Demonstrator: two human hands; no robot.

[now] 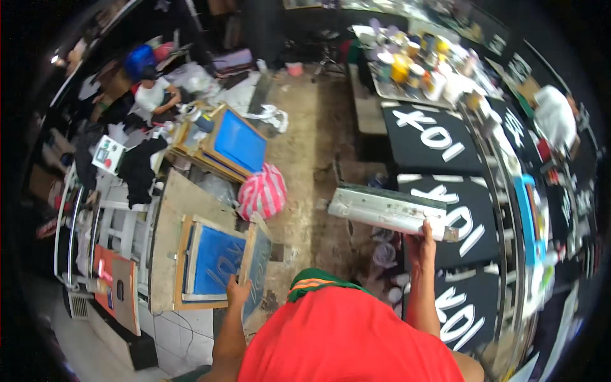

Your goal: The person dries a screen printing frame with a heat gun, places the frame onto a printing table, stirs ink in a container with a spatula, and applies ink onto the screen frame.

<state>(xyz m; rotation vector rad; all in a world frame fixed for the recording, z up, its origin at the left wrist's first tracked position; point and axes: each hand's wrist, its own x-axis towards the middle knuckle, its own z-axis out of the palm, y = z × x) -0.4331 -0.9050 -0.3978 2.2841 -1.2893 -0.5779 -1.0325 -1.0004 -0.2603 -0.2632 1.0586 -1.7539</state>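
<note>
My left hand [238,286] grips a wooden-framed printing screen [258,267] standing tilted on edge beside other framed screens with blue mesh [213,248] against a pale board [175,204] at the left. My right hand [421,239] is closed around a long silver metal bar-shaped tool [375,207], probably aluminium, with a darker strip along its top, held out over the aisle and the edge of the printing table. Black fabric panels [407,137] with white brush-style lettering lie in a row on that table, under and beside my right arm.
A co-worker [153,95] sits at the back left near stacked blue screens [238,143] and a pink-striped bag [261,191]. Paint tubs [401,70] crowd the far right table. A concrete-floored aisle [299,127] runs between the sides. A white-clad figure or bundle [552,118] is at the right.
</note>
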